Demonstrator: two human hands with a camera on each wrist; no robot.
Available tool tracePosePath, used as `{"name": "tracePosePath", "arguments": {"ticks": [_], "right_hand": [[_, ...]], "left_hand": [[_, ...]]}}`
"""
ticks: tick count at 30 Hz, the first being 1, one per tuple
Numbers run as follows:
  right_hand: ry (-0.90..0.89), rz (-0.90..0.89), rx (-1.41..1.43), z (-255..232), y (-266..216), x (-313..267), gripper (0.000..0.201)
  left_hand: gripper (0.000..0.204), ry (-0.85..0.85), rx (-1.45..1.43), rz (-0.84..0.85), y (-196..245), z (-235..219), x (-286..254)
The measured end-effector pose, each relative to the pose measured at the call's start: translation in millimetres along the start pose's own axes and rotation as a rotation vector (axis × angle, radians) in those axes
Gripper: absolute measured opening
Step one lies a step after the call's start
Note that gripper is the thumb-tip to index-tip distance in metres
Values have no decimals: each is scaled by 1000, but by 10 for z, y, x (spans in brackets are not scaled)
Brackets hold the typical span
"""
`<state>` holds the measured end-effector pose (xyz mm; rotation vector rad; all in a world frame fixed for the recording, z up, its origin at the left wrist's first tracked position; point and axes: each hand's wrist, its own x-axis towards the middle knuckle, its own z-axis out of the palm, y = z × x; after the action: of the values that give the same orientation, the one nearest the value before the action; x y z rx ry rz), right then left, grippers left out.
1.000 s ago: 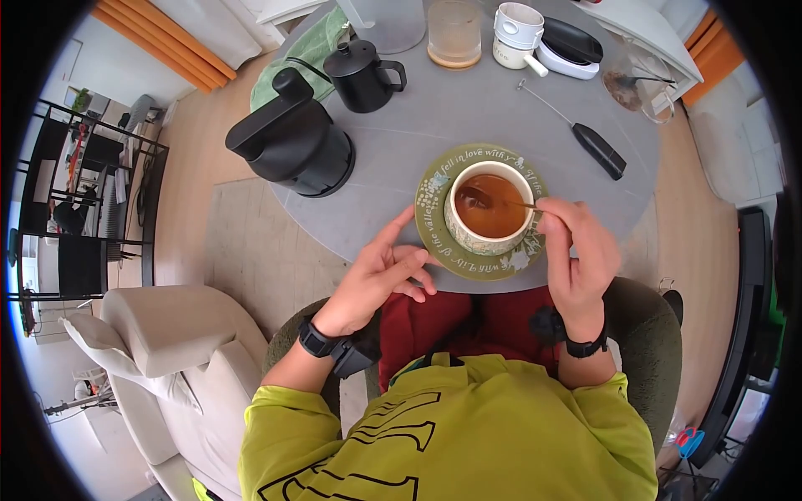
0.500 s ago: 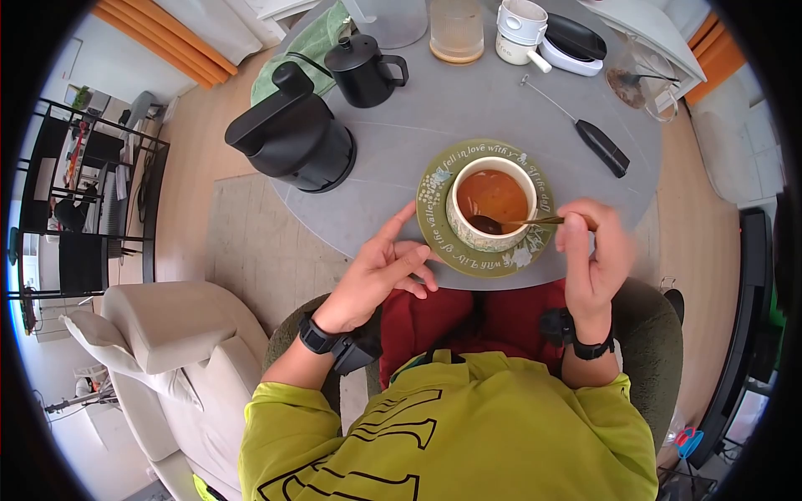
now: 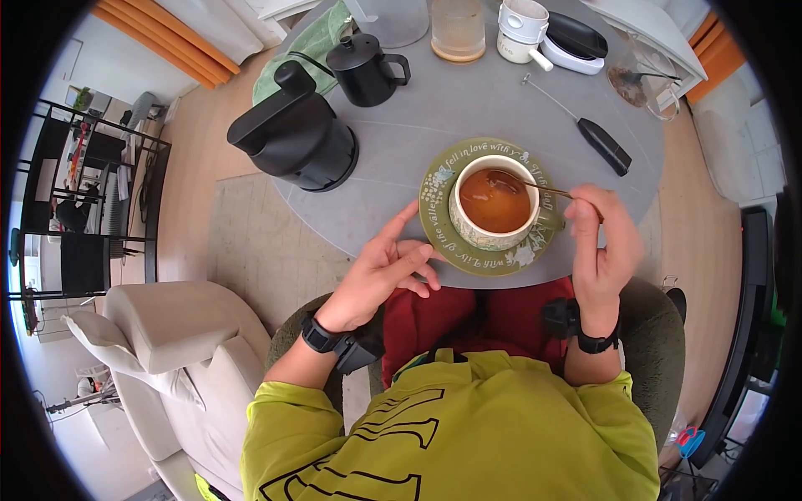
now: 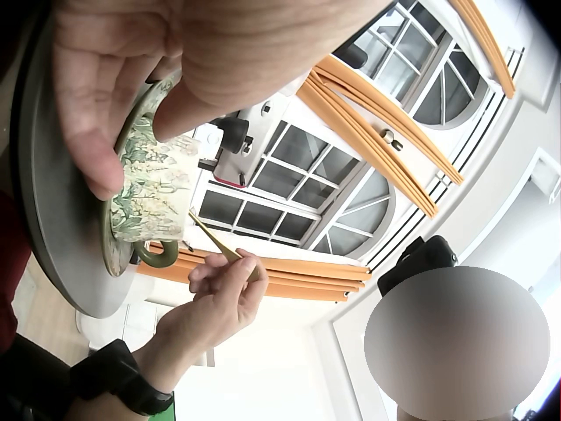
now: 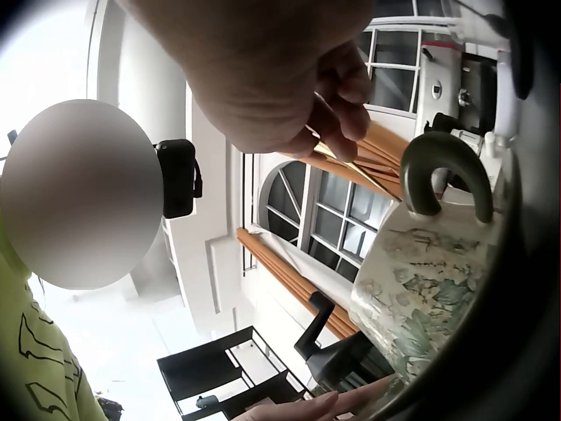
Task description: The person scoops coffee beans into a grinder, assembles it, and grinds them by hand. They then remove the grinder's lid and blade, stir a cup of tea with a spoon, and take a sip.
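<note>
A floral cup [image 3: 474, 238] of brown liquid stands on a green saucer [image 3: 438, 242] near the table's front edge. The right hand [image 3: 603, 242] pinches the handle of a thin golden spoon [image 3: 547, 190], whose bowl dips into the liquid toward the cup's far side. At the saucer's left rim rests the left hand [image 3: 376, 280], fingers spread and relaxed. In the left wrist view the cup [image 4: 153, 189] shows its flowered side, and the spoon [image 4: 210, 234] slants over its rim. The green cup handle [image 5: 451, 167] is close below the right hand [image 5: 280, 79] in the right wrist view.
On the grey table [image 3: 401, 150] stand a black grinder-like device [image 3: 305, 142], a black kettle [image 3: 363, 75], a glass [image 3: 457, 33] and a white cup set [image 3: 520, 33]. A black whisk [image 3: 603, 146] lies at the right, a green cloth [image 3: 288, 58] at the back left.
The right hand has moved right, then slightly farther right, and the spoon's bowl has swung from the cup's near side to its far side. The left hand stays by the saucer.
</note>
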<state>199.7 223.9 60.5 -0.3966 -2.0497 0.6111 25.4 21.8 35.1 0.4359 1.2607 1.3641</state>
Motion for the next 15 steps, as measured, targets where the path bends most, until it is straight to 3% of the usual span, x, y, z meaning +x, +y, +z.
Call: {"name": "tracePosePath", "arguments": {"ticks": [15], "right_hand": [[-75,110,164,60,-82,-31,9]], "left_hand": [[68,3,15,2,2,-4,2]]}}
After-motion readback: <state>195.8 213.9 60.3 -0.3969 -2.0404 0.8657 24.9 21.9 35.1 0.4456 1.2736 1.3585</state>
